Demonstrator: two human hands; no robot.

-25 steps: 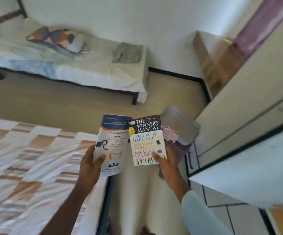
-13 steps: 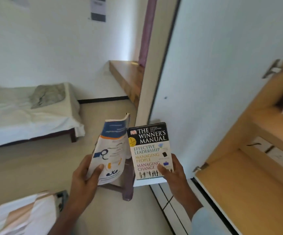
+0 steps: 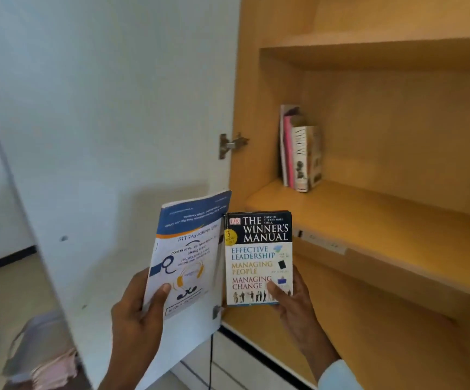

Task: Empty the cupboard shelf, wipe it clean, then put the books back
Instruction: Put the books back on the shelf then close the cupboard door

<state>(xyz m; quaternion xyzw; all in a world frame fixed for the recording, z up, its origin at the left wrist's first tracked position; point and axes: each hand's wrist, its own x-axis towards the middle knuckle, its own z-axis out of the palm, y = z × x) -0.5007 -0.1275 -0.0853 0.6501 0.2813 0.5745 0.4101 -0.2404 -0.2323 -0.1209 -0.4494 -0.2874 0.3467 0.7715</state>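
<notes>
My left hand [image 3: 138, 325] grips a thin white and blue booklet [image 3: 188, 249] at its lower edge, thumb on the cover, the print upside down. My right hand [image 3: 292, 302] holds a thick book titled The Winner's Manual [image 3: 259, 257] upright, thumb on its lower front. Both books are side by side in front of the open cupboard, below the front edge of the wooden shelf [image 3: 368, 218]. At the shelf's back left corner several books [image 3: 298, 150] stand upright against the cupboard wall.
The white cupboard door [image 3: 110, 122] stands open on my left, with a metal hinge [image 3: 229, 144]. An upper shelf [image 3: 383, 49] and a lower compartment [image 3: 368, 347] are in view. A stool with cloth [image 3: 42, 356] sits at the lower left on the floor.
My view has swung right from the room and beds to the open cupboard. Both hands still hold the same two books, now closer to the shelf.
</notes>
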